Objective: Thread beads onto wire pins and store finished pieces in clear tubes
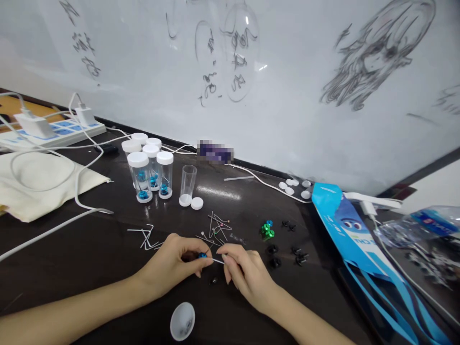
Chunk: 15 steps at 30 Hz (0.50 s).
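Note:
Pinched between the fingers of my left hand (176, 261) is a small shiny blue part (202, 255), partly covered by the fingertips. My right hand (246, 270) grips a thin silver rod (217, 261) that reaches to the blue part; its far end is hidden by my left fingers. Just beyond my hands lies a loose pile of thin metal pins (219, 229), some with coloured ends. L-shaped hex keys (145, 237) rest left of the pile. Below my fingertips sits a small black piece (213, 280). A small white cup (182, 322) with tiny bits inside stands nearest me.
Several clear tubes (164, 179) with white caps hold blue parts at back left. One open tube (188, 184) stands beside its cap (197, 203). Green parts (268, 231) and black parts (301, 256) lie right. A blue bag (345, 230), cables and a power strip (64, 132) flank the table.

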Tool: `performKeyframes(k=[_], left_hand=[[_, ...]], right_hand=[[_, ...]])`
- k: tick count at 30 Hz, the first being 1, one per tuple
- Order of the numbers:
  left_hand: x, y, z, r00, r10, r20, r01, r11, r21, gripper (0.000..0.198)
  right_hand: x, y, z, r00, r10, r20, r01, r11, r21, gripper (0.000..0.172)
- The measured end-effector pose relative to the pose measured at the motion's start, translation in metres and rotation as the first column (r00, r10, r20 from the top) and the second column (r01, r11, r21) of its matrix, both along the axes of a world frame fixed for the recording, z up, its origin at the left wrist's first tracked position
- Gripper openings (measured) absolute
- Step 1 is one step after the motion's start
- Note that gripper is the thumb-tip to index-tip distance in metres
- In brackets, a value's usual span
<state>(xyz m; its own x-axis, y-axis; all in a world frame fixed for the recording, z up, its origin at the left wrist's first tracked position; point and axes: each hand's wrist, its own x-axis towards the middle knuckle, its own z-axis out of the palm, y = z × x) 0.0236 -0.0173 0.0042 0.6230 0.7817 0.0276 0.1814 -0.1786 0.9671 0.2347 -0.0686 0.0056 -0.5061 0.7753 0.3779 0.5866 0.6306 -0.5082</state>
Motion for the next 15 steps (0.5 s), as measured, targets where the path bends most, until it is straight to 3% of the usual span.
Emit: performKeyframes(k=[4,15], left_hand=[[-0.0013,-0.0020,-0.0004,0.998,0.017,-0.067,-0.010,0.995,0.103,0.022],[-0.0009,-0.0036,0.0018,0.999,0.015,-0.045,-0.011,0.995,0.099,0.014]], right_hand=[[0.0001,-0.0004,0.0010,1.000,-0.015,-0.014,0.015,0.999,-0.035,0.019],[-0.0002,0.0001,0.0035,0.999,-0.019,-0.031,0.019,1.000,-0.002,0.018]])
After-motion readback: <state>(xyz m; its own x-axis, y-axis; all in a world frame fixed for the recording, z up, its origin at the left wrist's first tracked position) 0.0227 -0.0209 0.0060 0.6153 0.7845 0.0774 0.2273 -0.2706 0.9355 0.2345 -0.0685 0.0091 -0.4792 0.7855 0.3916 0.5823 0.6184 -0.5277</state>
